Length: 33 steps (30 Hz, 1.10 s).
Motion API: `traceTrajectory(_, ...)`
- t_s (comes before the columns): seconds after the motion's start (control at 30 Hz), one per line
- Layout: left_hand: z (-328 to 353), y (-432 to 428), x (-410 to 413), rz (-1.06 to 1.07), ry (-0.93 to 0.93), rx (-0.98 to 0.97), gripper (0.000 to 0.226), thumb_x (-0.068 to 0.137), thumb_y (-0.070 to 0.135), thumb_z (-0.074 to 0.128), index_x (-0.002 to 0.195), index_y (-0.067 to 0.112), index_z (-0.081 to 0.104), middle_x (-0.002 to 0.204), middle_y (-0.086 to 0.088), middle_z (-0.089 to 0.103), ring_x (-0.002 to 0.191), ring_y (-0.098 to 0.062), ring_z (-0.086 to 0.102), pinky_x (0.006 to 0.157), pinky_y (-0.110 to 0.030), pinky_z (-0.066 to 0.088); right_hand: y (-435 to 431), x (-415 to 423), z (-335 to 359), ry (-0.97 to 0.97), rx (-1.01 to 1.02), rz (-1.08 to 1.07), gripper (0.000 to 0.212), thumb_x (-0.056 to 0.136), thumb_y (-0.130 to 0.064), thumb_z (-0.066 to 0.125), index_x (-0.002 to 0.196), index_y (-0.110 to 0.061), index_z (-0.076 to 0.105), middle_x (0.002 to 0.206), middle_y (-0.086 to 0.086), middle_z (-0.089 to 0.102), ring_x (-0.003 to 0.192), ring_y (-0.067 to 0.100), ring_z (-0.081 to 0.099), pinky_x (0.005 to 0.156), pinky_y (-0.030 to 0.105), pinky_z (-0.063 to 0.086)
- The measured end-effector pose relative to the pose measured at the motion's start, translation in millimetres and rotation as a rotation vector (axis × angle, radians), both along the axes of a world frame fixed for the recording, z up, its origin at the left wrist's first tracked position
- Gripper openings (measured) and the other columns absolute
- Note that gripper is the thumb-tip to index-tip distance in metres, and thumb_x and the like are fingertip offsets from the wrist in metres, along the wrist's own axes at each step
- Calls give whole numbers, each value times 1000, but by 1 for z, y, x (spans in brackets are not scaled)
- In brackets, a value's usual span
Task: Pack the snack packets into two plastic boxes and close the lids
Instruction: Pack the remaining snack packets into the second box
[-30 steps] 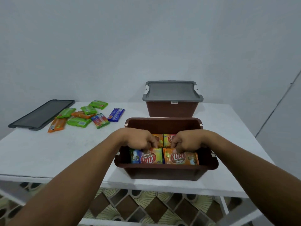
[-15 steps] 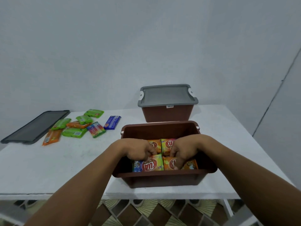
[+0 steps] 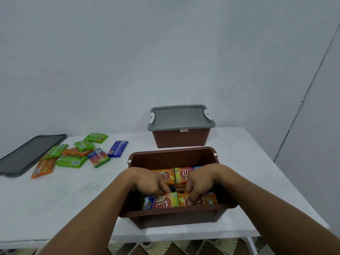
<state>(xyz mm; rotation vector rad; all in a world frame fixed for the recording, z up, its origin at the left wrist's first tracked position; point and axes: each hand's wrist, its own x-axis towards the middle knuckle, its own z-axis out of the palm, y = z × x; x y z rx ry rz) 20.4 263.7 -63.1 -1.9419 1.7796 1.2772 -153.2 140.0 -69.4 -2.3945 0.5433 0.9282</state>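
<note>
An open brown plastic box (image 3: 173,153) stands at the table's front edge with several orange snack packets inside. Both hands reach into it with curled fingers. My left hand (image 3: 150,183) pinches the top edge of the front left packet (image 3: 166,202). The fingers of my right hand (image 3: 200,181) curl over the front right packet (image 3: 208,200). Two more orange packets (image 3: 184,174) lie at the back of the box, partly hidden by the hands. Behind it is a second brown box (image 3: 181,138), closed with a grey lid (image 3: 181,116).
A loose dark grey lid (image 3: 27,155) lies at the table's far left. Beside it are several loose packets: green ones (image 3: 71,161), an orange one (image 3: 43,167), a rainbow one (image 3: 98,157) and a blue one (image 3: 117,148). The white table's (image 3: 60,196) front edge is close to the open box.
Both hands have slid toward the front of the box, and the right fingers now lie over the front right packet. The view has tilted upward.
</note>
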Motion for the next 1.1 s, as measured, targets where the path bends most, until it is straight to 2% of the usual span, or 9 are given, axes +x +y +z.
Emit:
traceTrajectory(0.13,-3,0,2,11,-9,-2,43,100,19,55,138,37,61,137,8,63,120,-11,60,106,-32,47,0,0,0,-12,18,-38,35,87,-43,72,119,-29,74,117,-8,72,106,11,66,100,35,53)
traceTrajectory(0.43,-10,-3,7,145,72,38,38,100,18,60,133,33,66,133,6,67,120,-15,62,109,-40,48,2,2,2,-14,40,-66,34,87,-41,73,118,-28,75,118,-8,72,104,10,67,96,30,54)
traceTrajectory(0.83,-8,-1,3,116,44,9,39,100,21,59,137,35,62,135,7,63,119,-15,60,105,-31,47,3,2,3,-28,45,-31,38,86,-44,73,123,-33,71,123,-12,68,112,9,61,101,30,48)
traceTrajectory(0.9,-8,1,1,65,23,-42,40,100,27,59,139,36,60,134,8,64,116,-13,61,101,-30,48,1,2,0,-58,73,-50,40,84,-45,75,122,-36,71,120,-15,69,110,7,63,103,32,49)
traceTrajectory(0.97,-8,6,-1,14,1,-144,42,98,33,60,140,35,60,133,8,64,113,-11,62,98,-30,48,-1,1,-6,-142,87,-62,35,79,-50,75,113,-41,74,111,-19,72,104,4,66,102,32,51)
traceTrajectory(1.03,-8,13,-1,0,22,-346,40,95,32,64,134,31,65,127,8,68,109,-11,64,98,-32,49,-3,0,-8,-270,97,-70,25,79,-50,74,102,-42,78,102,-19,75,97,3,70,96,30,53)
traceTrajectory(1.1,-6,19,0,105,138,-551,28,92,25,68,120,26,74,112,6,75,98,-10,69,94,-34,54,-1,-2,-5,-379,125,-101,15,84,-39,75,97,-36,80,96,-14,77,91,5,72,87,24,55)
